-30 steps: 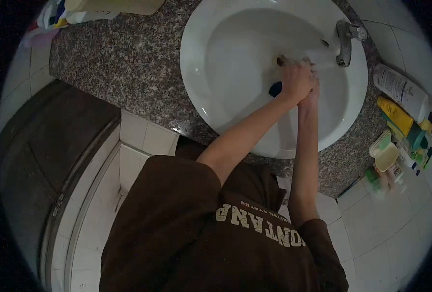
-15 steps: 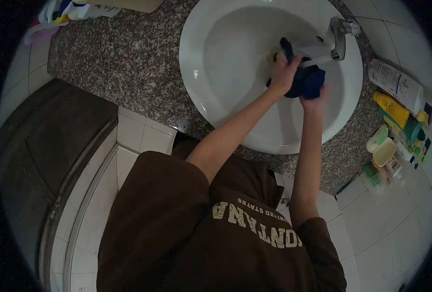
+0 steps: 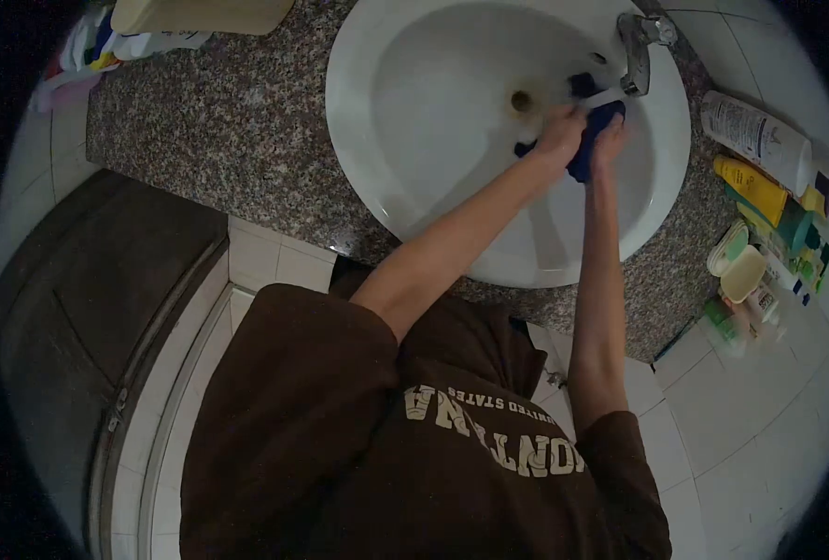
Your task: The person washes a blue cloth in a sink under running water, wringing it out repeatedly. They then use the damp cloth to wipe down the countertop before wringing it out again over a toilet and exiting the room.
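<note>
A dark blue cloth (image 3: 584,154) is bunched between both my hands inside the white washbasin (image 3: 414,201). My left hand (image 3: 561,138) has its fingers closed on the cloth's left side. On the other side, my right hand (image 3: 608,147) grips it with the thumb lying along the fabric. One end of the cloth sticks out beyond the hands toward the tap, and a small piece hangs out below my left wrist. Water runs from the metal tap (image 3: 635,58) onto the cloth. Its exact kind cannot be made out.
The drain hole (image 3: 521,101) lies left of the hands. Along the right of the speckled countertop (image 3: 237,140) are a white bottle (image 3: 756,140), a yellow tube (image 3: 749,187) and a soap dish (image 3: 742,273). A beige container (image 3: 200,14) stands at the upper left.
The cloth has been gathered more tightly and moved under the running water, off the drain, which is now uncovered. Both hands have come closer together, and the view has shifted slightly.
</note>
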### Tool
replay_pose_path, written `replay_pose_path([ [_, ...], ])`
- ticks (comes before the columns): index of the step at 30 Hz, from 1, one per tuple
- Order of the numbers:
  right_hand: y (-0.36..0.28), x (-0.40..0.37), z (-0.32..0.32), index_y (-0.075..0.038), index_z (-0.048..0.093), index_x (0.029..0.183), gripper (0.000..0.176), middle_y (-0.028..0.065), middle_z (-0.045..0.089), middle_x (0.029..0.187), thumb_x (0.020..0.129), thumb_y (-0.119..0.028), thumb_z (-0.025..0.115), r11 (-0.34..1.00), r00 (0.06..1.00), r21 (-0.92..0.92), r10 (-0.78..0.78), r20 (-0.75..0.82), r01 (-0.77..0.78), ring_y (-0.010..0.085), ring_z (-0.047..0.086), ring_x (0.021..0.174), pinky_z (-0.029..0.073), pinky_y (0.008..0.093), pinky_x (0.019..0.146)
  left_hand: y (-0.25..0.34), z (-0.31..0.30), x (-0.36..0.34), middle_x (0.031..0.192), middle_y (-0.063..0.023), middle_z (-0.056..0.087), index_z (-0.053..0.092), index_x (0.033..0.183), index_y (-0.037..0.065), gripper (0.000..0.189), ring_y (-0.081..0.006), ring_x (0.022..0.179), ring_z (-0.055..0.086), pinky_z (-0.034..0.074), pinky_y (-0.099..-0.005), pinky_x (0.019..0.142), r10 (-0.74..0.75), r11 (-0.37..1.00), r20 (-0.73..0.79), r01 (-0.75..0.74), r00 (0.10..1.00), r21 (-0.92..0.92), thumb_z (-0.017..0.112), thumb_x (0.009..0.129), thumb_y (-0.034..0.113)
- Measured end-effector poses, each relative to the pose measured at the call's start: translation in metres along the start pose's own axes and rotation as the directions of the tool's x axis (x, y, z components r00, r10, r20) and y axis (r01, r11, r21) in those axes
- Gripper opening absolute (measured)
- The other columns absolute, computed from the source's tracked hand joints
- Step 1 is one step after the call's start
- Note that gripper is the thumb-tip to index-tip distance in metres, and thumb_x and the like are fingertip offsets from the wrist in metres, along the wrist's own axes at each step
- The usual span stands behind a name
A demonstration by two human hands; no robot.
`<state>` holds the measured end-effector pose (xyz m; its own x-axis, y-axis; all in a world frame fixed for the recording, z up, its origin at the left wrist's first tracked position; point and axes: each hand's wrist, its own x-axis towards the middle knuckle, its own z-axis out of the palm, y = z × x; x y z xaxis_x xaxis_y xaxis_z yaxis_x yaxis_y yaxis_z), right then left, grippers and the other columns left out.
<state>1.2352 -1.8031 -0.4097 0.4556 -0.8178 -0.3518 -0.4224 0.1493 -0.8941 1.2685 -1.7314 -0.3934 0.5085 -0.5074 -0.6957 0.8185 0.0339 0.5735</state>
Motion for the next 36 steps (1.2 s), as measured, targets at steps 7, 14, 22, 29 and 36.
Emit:
replay_pose_path([
  [7,0.021,-0.016,0.006,0.001,0.048,0.089,0.028,0.0078,0.052,0.078,0.085,-0.024,0.036,0.960,0.966,0.106,0.251,0.067,-0.257,0.0190,0.050,0.071,0.040,0.0320,0.066,0.000,-0.017,-0.011,0.064,-0.0041,0.049,0.050,0.070,0.003,0.026,-0.0146,0.062,0.048,0.039,-0.0277,0.060,0.050,0.942,-0.048,-0.031,0.998,0.333,0.046,0.082,0.025],
  [14,0.033,-0.008,-0.016,-0.002,0.049,0.100,0.037,0.0123,0.052,0.096,0.079,-0.030,0.037,0.418,0.840,0.731,0.207,0.502,-0.540,0.0269,0.050,0.089,0.040,0.0400,0.078,0.001,-0.043,0.002,0.070,-0.0068,0.052,0.055,0.075,0.000,0.021,-0.0152,0.069,0.048,0.038,-0.0276,0.063,0.055,0.997,0.171,-0.045,0.984,-0.059,0.053,0.077,0.021],
  [22,0.013,-0.025,-0.008,-0.003,0.042,0.114,0.048,0.0153,0.044,0.112,0.071,-0.025,0.044,0.237,0.831,0.802,0.054,0.553,-0.549,0.0332,0.045,0.097,0.037,0.0435,0.084,0.009,-0.052,-0.024,0.093,-0.0095,0.053,0.048,0.105,0.004,0.050,-0.0216,0.085,0.051,0.038,-0.0311,0.084,-0.513,0.762,-0.169,0.356,0.841,-0.541,0.050,0.076,0.045],
  [29,-0.046,-0.082,-0.020,-0.003,0.028,0.126,0.060,0.0147,0.037,0.121,0.072,-0.024,0.046,0.896,0.929,0.428,-0.048,0.368,-0.123,0.0322,0.041,0.104,0.033,0.0404,0.089,0.036,-0.023,-0.002,0.098,-0.0105,0.054,0.050,0.105,0.006,0.053,-0.0244,0.092,0.051,0.039,-0.0380,0.084,-0.134,0.785,0.228,0.244,0.964,-0.569,0.045,0.076,0.050],
  [36,-0.015,-0.081,-0.014,-0.009,0.021,0.130,0.072,0.0190,0.015,0.133,0.073,-0.036,0.056,0.739,0.887,-0.492,-0.372,0.273,0.461,0.0372,0.012,0.122,0.010,0.0445,0.098,-0.008,-0.011,0.022,0.088,-0.0094,0.057,0.051,0.100,0.004,0.042,-0.0233,0.080,0.054,0.044,-0.0351,0.075,-0.184,0.795,0.254,0.296,0.950,-0.530,0.041,0.078,0.038],
])
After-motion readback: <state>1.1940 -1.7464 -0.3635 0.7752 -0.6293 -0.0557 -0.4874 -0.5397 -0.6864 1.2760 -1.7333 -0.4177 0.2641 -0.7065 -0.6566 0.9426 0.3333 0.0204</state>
